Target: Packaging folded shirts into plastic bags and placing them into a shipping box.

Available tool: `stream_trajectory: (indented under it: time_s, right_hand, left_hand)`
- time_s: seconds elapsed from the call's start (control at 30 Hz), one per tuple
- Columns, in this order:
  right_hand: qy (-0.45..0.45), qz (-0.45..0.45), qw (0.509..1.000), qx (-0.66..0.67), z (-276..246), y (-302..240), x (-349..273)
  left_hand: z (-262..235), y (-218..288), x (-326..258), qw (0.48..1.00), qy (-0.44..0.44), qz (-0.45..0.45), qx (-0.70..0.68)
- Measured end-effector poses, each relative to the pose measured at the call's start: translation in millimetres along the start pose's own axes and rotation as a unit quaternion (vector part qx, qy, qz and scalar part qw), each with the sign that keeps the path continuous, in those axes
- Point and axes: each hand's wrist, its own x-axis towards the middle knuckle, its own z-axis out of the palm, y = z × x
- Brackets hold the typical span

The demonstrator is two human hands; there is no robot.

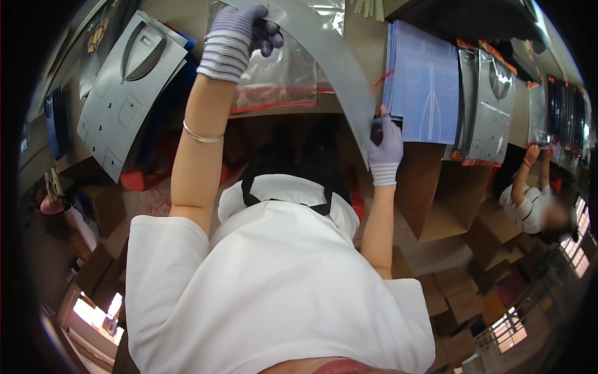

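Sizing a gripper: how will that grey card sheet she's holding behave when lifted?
Grey sheet bows in an arc between left hand and right hand, so probably thin and flexible, not limp. Likely light: fingertip grips carry it. Its smooth surface may be slippery.

My left hand (240,31) closes over the top of the grey curved sheet (336,68), so I cannot see the edge it grips, and the glove hides my fingertips. My right hand (385,146) covers the sheet's lower end together with a small dark item I cannot identify. The clear bags (280,78) are partly hidden behind the sheet, and the co-worker (529,199) at the far right is blurred.
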Motion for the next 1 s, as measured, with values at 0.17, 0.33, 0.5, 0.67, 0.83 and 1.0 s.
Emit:
stream_trajectory:
  time_s: [0.17,0.33,0.5,0.67,0.83,1.0]
  right_hand:
    - [0.005,-0.064,0.996,-0.061,11.8,-9.6,46.4]
    - [-0.024,-0.143,0.989,-0.043,18.3,6.3,64.4]
    - [-0.032,-0.026,0.991,0.124,2.6,5.5,51.0]
    - [-0.01,-0.021,0.988,0.155,-4.6,25.3,29.3]
    - [0.056,0.021,0.996,0.069,-10.1,34.5,-11.7]
    - [0.007,0.027,0.996,0.081,-15.4,25.9,-6.9]
  left_hand:
    - [-2.6,15.9,3.8,0.998,0.024,0.003,-0.063]
    - [-30.0,27.0,5.4,0.993,-0.061,-0.063,-0.075]
    - [-7.9,7.9,-18.3,0.969,-0.231,0.073,0.048]
    - [-68.2,-171.4,20.1,0.518,-0.133,0.282,0.797]
    - [-40.1,-189.2,62.0,0.59,-0.091,0.329,0.732]
    - [-12.3,-182.0,85.6,0.599,-0.064,0.398,0.692]
